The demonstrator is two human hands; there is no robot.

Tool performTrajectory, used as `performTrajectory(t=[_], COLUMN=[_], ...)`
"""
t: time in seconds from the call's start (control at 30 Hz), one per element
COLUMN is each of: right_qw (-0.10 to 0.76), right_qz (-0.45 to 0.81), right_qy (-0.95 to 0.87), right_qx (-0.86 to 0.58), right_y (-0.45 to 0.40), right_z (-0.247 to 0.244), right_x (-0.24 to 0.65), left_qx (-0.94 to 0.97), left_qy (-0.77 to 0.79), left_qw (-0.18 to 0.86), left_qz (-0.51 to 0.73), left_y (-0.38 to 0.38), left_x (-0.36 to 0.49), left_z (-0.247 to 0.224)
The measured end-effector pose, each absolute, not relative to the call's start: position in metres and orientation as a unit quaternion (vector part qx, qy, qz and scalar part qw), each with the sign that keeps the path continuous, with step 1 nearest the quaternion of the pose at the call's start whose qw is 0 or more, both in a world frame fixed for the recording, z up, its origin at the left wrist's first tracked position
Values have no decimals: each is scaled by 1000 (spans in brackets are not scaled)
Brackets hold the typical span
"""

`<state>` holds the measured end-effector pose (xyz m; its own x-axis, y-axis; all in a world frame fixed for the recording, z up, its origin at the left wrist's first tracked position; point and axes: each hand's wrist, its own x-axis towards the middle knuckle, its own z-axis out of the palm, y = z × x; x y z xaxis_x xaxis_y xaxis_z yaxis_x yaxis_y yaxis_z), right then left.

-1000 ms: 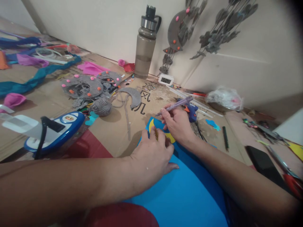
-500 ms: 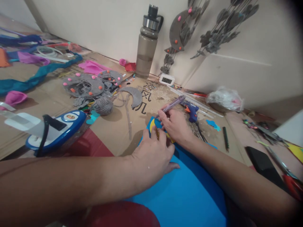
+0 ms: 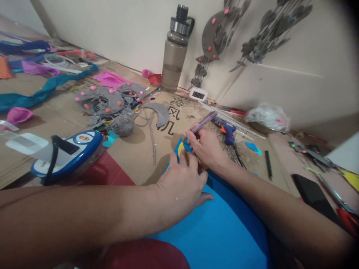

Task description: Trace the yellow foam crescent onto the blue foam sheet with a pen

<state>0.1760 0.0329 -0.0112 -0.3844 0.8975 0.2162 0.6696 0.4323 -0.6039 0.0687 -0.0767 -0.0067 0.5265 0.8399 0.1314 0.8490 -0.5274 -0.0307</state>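
Observation:
A large blue sheet (image 3: 224, 228), of foam or paper, lies in front of me. On its far corner rests a small yellow cut-out (image 3: 181, 147), mostly covered by my fingers. My left hand (image 3: 183, 183) presses down on the cut-out and the sheet with its fingers spread. In my right hand (image 3: 206, 145) is a purple pen (image 3: 206, 119), tilted, its tip at the yellow piece's edge. My fingers partly hide the tip.
A blue glue gun (image 3: 229, 134) lies beyond my right hand. A water bottle (image 3: 174, 56) stands by the wall. Left are grey yarn (image 3: 122, 124), grey crescents (image 3: 159, 114) and a blue tape dispenser (image 3: 70, 153). Right are a dark pencil (image 3: 268, 164), a black phone-like slab (image 3: 312, 194) and red-handled scissors (image 3: 346, 220).
The purple pen and my right fingers have shifted slightly, the pen's upper end a little left and up. My left hand stays in place. The view has shifted slightly.

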Motion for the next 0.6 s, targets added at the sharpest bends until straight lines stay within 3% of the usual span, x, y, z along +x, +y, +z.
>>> performTrajectory(t=[0.6], right_qw=[247], right_qz=[237], right_qy=[-812], right_qx=[-473], right_y=[28], right_z=[-5], right_x=[173], left_qx=[-874], left_qy=[-477], left_qw=[73], left_qz=[-55], left_y=[-77], left_x=[69], left_z=[-10])
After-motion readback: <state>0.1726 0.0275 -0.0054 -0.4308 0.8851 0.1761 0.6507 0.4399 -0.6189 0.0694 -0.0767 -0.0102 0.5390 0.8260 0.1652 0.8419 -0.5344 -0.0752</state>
